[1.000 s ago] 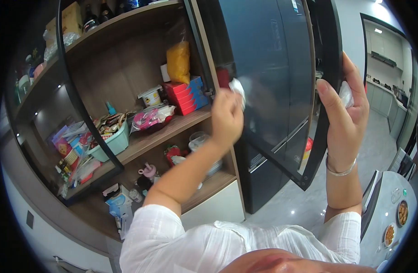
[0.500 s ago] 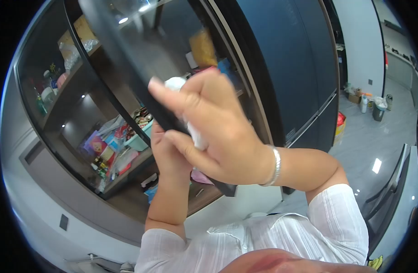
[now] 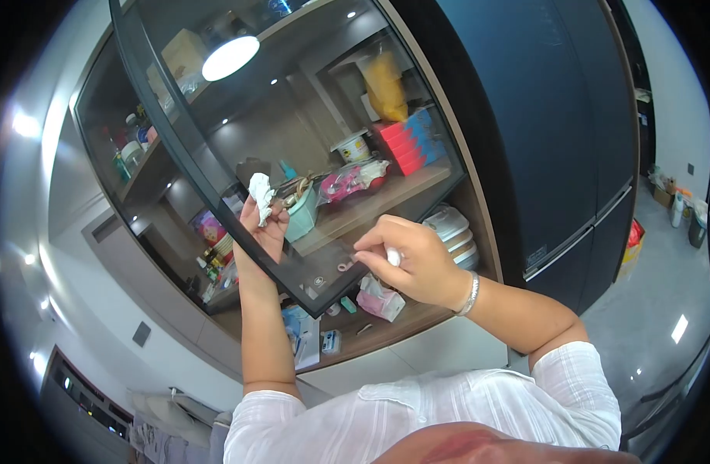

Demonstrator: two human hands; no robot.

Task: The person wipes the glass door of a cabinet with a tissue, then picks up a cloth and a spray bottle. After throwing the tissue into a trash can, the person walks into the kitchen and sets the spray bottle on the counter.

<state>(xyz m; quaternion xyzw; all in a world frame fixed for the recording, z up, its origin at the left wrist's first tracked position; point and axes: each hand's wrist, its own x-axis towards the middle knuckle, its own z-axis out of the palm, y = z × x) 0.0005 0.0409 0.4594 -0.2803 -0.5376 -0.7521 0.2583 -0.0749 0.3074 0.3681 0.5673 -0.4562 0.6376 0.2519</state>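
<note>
My left hand (image 3: 264,228) holds a crumpled white tissue (image 3: 261,199) behind the black-framed glass door (image 3: 291,284), seen through the glass close to its frame. My right hand (image 3: 413,263), with a silver bracelet (image 3: 471,294) at its wrist, is in front of the lower part of the glass. Its fingers are curled round a small white wad (image 3: 393,256), mostly hidden in the palm. Behind the glass, a shelf (image 3: 355,216) carries a mint basket (image 3: 301,216), a pink packet (image 3: 347,182), a tub (image 3: 353,147) and red and blue boxes (image 3: 401,147).
Stacked containers (image 3: 452,232) and a pink-and-white pack (image 3: 380,298) sit on the lower shelf. A dark fridge (image 3: 556,139) stands to the right of the cabinet. Farther right on the floor are a bin (image 3: 698,228) and a red-and-yellow bag (image 3: 632,243).
The glass door has swung left from beside the fridge to across the shelves. My right hand moved left with it, then off its edge to the glass front. My left hand is now behind the door.
</note>
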